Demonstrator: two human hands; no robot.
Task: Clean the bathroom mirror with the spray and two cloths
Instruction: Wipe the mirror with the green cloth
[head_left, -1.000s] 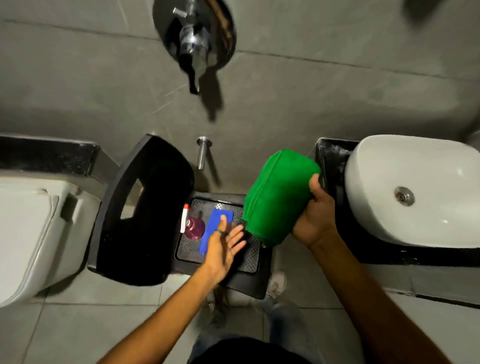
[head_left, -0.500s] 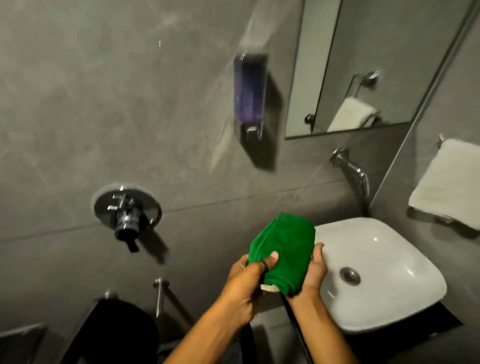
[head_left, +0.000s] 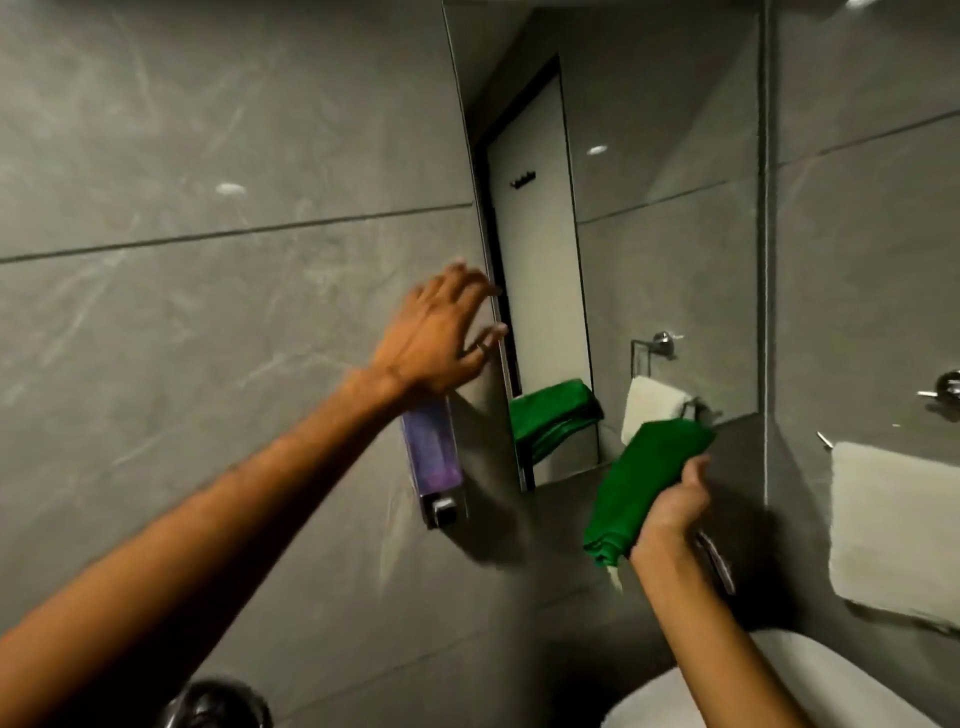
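The bathroom mirror (head_left: 649, 208) hangs on the grey tiled wall ahead, tall and frameless. My right hand (head_left: 672, 506) grips a folded green cloth (head_left: 639, 488) just below the mirror's lower edge; the cloth's reflection shows in the glass. My left hand (head_left: 441, 332) is raised with fingers spread, empty, at the mirror's left edge, over the wall tile. No spray bottle or second cloth is in view.
A purple soap dispenser (head_left: 434, 457) is fixed to the wall under my left wrist. A white towel (head_left: 893, 530) hangs on the right wall. The white basin (head_left: 779, 691) sits below, and a chrome valve (head_left: 218, 706) shows at the bottom left.
My view swung up from the stool and basin to the mirror. My left hand let go of the green cloth and rose to the mirror's left edge. My right hand lifted the cloth.
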